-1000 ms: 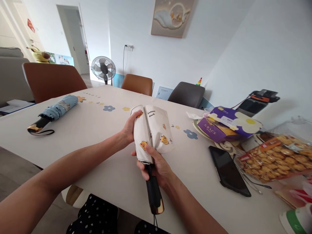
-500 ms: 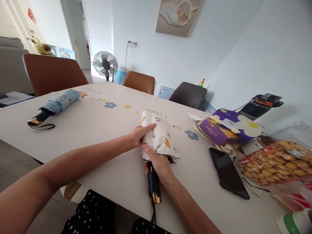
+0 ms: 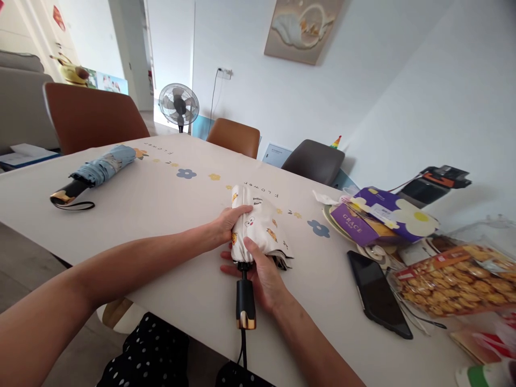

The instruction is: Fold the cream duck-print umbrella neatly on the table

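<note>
A white folding umbrella (image 3: 258, 228) printed with small yellow ducks is held above the table, its canopy collapsed but partly loose on the right side. Its black handle with a gold end points toward me, and a black strap hangs from it. My left hand (image 3: 234, 223) grips the canopy from the left, thumb lying across the fabric. Around the lower canopy near the handle is my right hand (image 3: 262, 271), thumb on top and fingers passing underneath, their tips showing at the left. A blue folded umbrella (image 3: 105, 166) lies at the table's left.
On the right of the table (image 3: 169, 215) are a black phone (image 3: 377, 293), cables, a purple box (image 3: 371, 217), a bag of cookies (image 3: 459, 277) and a green-and-white cup (image 3: 487, 373). Chairs and a standing fan (image 3: 179, 105) are beyond the far edge.
The umbrella's handle has swung slightly left. My right hand's fingers now reach further out under the canopy's left side. The whole view has shifted a little.
</note>
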Motion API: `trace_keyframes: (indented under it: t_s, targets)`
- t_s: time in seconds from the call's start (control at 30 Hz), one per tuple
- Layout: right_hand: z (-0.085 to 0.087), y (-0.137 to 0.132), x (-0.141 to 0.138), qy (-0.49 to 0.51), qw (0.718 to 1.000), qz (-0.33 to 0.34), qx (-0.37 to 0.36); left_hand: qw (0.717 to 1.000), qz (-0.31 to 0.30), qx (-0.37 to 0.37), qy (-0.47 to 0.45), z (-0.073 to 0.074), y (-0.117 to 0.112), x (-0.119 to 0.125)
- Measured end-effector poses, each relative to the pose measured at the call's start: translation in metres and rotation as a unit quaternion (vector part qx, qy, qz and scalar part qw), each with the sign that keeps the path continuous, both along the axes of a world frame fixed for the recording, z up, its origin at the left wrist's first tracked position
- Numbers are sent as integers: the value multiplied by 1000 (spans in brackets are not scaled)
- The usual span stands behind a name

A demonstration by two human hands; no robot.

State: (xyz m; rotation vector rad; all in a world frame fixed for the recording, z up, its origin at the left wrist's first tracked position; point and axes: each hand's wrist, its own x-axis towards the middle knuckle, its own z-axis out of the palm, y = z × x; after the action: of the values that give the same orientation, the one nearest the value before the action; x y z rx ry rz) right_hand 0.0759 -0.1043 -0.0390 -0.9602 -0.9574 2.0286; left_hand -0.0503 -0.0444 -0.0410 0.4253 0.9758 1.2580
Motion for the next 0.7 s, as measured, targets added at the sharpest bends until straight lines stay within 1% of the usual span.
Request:
trace_keyframes:
  t_s: [0.1, 0.2, 0.23, 0.27, 0.37, 0.43, 0.5, 0.6, 0.7]
  targets:
    - [3, -2, -1, 1, 1000, 11, -15, 1000, -6, -5, -20, 1, -2, 1]
    - [4, -1, -5, 16, 999, 28, -36, 998, -26, -54, -5, 1, -2, 0]
    - [4, 0, -6, 18, 998, 36, -40, 998, -32, -60, -7, 1, -1, -1]
    - [4, 2, -7, 14, 998, 45, -40, 998, -36, -54, -17, 1, 0, -2]
    - [5, 12, -9, -30, 996, 74, -31, 997, -38, 3, -68, 0, 5, -8]
    - [7, 20, -10, -68, 993, 94, -23, 995, -38, 25, -83, 0, 9, -13]
    - [9, 27, -11, -86, 991, 101, -15, 994, -40, 45, -91, 0, 13, -17]
    - [8, 33, -16, -79, 993, 82, -1, 993, -36, 79, -85, -3, 19, -22]
    - [1, 36, -20, -64, 996, 65, 10, 995, -29, 92, -33, -9, 25, -25]
